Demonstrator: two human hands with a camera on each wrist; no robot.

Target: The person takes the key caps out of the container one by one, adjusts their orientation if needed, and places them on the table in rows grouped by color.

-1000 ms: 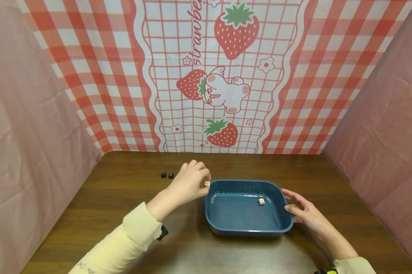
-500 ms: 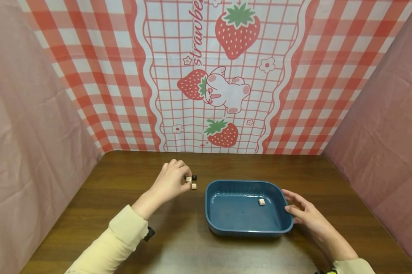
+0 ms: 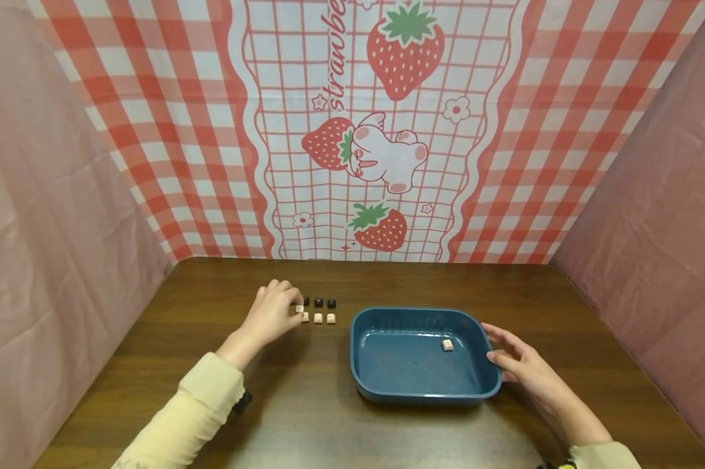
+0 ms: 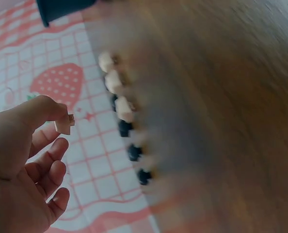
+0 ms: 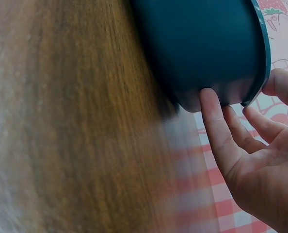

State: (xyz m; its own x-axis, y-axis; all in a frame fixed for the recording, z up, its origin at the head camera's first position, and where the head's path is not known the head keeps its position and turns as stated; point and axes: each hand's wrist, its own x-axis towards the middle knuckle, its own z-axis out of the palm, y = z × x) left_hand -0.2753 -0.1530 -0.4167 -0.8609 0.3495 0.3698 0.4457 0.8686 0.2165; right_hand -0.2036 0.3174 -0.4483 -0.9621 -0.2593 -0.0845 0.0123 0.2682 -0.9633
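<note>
My left hand [image 3: 268,316] pinches a cream keycap [image 4: 63,125] between thumb and index finger. In the left wrist view its other fingers curl loosely below. On the table beside that hand, a front row of cream keycaps [image 3: 318,318] lies before a row of black keycaps [image 3: 319,302]. At the basin's right end, my right hand [image 3: 530,371] holds the blue plastic basin [image 3: 425,396], thumb at the rim and fingers against the outer wall [image 5: 202,53]. One more cream keycap [image 3: 448,345] lies inside the basin, toward its right side.
The brown wooden table [image 3: 305,417] carries all of this. Behind it hangs a red-and-white checked cloth [image 3: 206,163] with strawberries. Pink cloth [image 3: 65,215] hangs at the left, and more pink cloth [image 3: 651,228] at the right.
My left hand has moved left from the basin's left rim, the cream keycap still pinched. Keycaps it had covered now show on the table. The right hand and basin have stayed put.
</note>
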